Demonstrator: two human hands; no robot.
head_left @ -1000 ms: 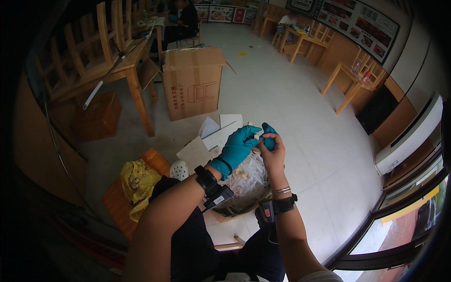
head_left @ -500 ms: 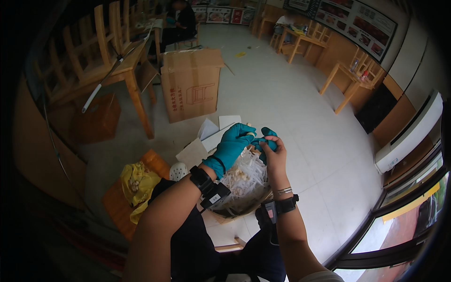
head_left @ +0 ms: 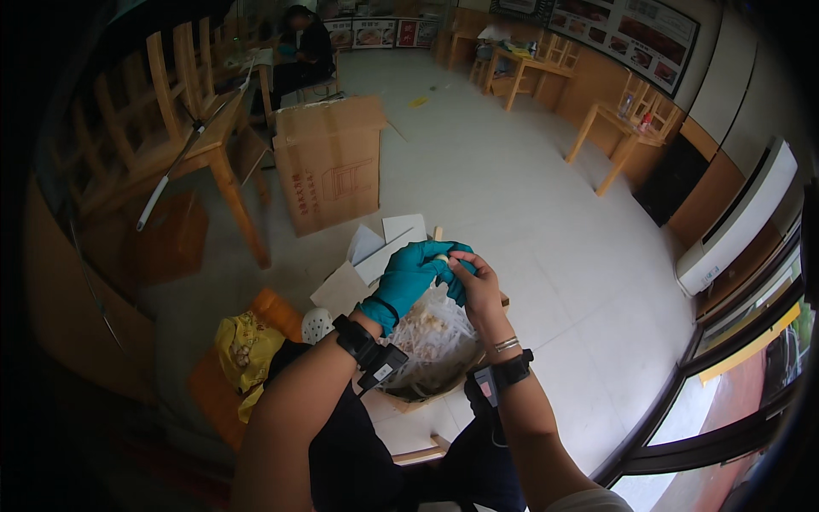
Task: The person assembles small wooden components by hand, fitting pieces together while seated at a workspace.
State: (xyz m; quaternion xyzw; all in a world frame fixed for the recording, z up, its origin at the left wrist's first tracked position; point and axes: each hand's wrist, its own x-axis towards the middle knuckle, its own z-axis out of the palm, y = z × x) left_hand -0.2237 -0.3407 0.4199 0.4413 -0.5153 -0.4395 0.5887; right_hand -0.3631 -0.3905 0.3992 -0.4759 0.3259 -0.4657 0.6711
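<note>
Above the basket, my left hand (head_left: 414, 271) wears a teal glove and is closed, with a small pale piece like a garlic clove (head_left: 441, 258) at its fingertips. My right hand (head_left: 480, 290) is bare, its thumb and forefinger pinched beside that piece. Loose teal glove material (head_left: 455, 288) bunches under my right fingers; how they hold it is partly hidden. Below both hands stands a basket (head_left: 418, 403) lined with crumpled clear plastic (head_left: 452, 331), with small pale bits lying in it.
A yellow plastic bag (head_left: 256, 331) with several pale bulbs rests on an orange stool (head_left: 209, 384) at the left. White sheets (head_left: 341, 288) lie beyond the basket. Farther off are a cardboard box (head_left: 328, 162), wooden tables (head_left: 612, 136) and a seated person (head_left: 307, 51).
My hands have come together; they were slightly apart, with teal glove material pinched in my right fingers. Both have shifted a little left, and the view has turned slightly.
</note>
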